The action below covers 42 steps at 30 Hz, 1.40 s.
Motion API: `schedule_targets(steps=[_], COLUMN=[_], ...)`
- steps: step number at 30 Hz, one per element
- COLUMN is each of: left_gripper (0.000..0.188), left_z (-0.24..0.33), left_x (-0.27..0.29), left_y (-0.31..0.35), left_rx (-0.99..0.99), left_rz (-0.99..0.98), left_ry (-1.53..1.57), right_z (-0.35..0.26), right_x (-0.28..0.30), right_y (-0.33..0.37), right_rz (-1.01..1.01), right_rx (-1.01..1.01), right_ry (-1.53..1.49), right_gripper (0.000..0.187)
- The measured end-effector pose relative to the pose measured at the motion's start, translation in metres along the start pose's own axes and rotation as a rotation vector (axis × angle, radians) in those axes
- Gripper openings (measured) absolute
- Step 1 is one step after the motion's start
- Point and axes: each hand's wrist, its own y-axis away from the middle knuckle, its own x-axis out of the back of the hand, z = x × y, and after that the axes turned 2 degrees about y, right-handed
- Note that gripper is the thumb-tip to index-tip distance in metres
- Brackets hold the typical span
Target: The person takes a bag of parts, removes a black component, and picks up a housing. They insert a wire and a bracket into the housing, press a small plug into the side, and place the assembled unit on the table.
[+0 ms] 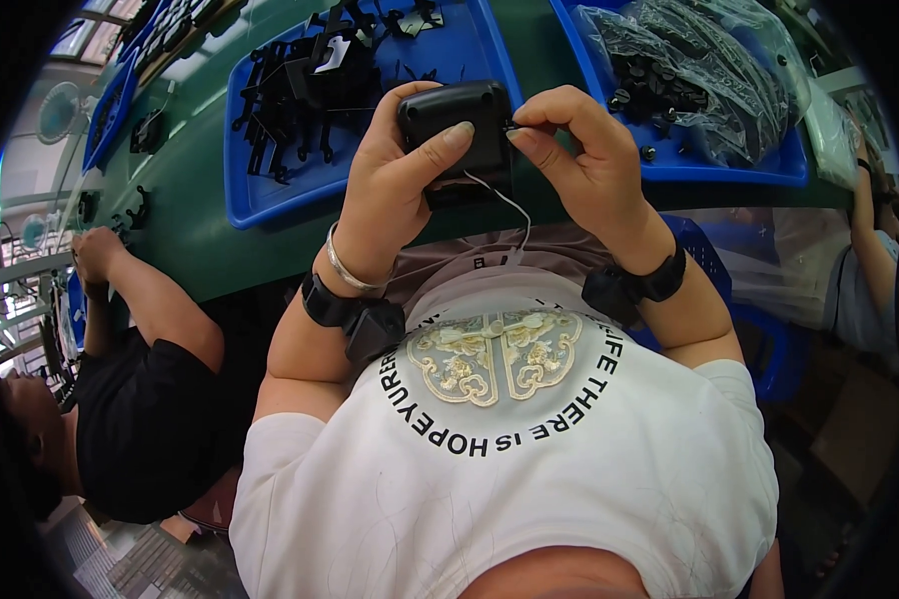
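Note:
My left hand (405,160) grips a black plastic housing (469,140) with rounded corners, its thumb lying across the face. A thin pale cord (504,198) trails from the housing's lower side toward my lap. At the right side of the housing, my right hand (579,140) pinches a small dark part (512,125) between thumb and forefinger; its exact kind is too small to make out. Both hands are raised over the near edge of the green table, in front of the blue trays.
Behind my left hand, a blue tray (242,190) holds black plastic brackets (310,85). Another blue tray (729,177) at right has clear plastic bags (739,90) and small black round parts (659,80). A co-worker in a black top (150,419) works at left on the green table (195,250).

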Motion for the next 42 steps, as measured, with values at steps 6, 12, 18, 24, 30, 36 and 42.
schedule_targets(steps=[6,12,18,24,30,36,42], left_gripper=[0.046,0.046,0.046,0.047,0.048,0.047,0.046], left_z=[-0.002,-0.005,-0.007,-0.002,-0.009,-0.010,-0.010], left_x=[0.002,0.003,0.005,0.001,0.003,0.010,0.005], left_y=[-0.001,-0.001,-0.001,0.000,-0.001,-0.003,0.004], left_rx=[0.013,-0.088,-0.095,0.011,-0.049,-0.444,-0.204], left_rz=[-0.022,-0.038,-0.058,-0.066,-0.070,-0.102,-0.039], left_ry=[0.017,-0.103,-0.142,-0.061,-0.075,-0.545,-0.204], right_z=[-0.001,-0.007,-0.008,-0.007,-0.009,-0.006,-0.015], right_x=[0.006,0.008,0.010,0.010,0.008,0.008,0.002], right_y=[0.002,0.005,0.003,0.005,0.005,0.010,0.004], right_rz=[-0.025,-0.046,-0.088,-0.118,-0.117,-0.231,-0.102], right_rx=[0.131,0.051,0.019,0.035,-0.015,-0.607,-0.518], right_ry=[0.200,0.257,0.317,0.314,0.333,-0.361,-0.269], right_gripper=[0.021,0.018,0.017,0.016,0.021,0.025,0.016])
